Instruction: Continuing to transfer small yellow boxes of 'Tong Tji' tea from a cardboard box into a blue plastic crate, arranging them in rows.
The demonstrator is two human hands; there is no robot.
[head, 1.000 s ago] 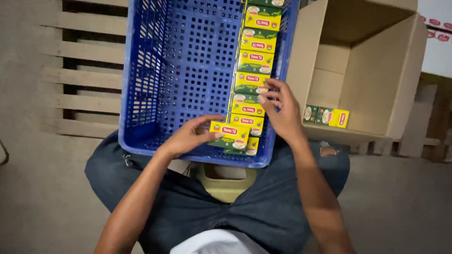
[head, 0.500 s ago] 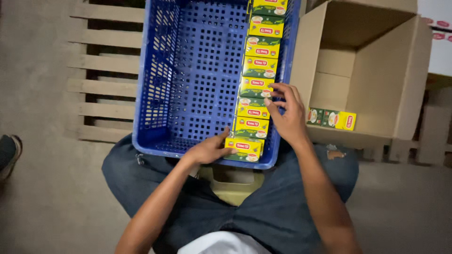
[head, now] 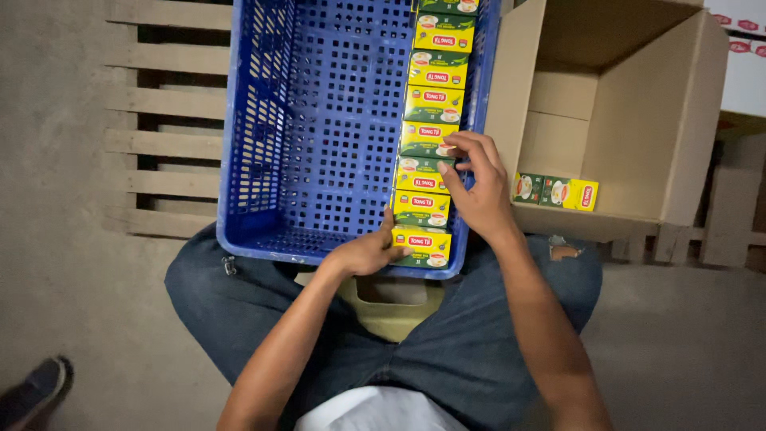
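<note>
Here, a blue perforated plastic crate (head: 319, 120) is seen from above, resting against the knees of a seated person in jeans; all positions are given relative to this crate. Along its right wall a single file of green-and-yellow tea boxes (head: 431, 104) has been laid flat, eight boxes being visible from the near wall to the upper picture edge. The nearest box of the row (head: 423, 246), in the near right corner, is touched by the left hand (head: 363, 254), whose thumb is laid on the box's left edge with the fingers loosely curled; nothing is enclosed by it. The right hand (head: 477, 191) is spread open over the right wall, its fingertips (head: 456, 142) pressed on the boxes in the middle of the row, pushing rather than clasping. As a judgement, one column is filled at this level and the rest of the crate floor, to the left of the row, is bare. To the right of the crate an open cardboard carton (head: 638, 120) lies on its side, with a few more tea boxes (head: 556, 193) left at its mouth. Behind and left of the crate a wooden pallet (head: 159, 120) is seen on the concrete floor
</note>
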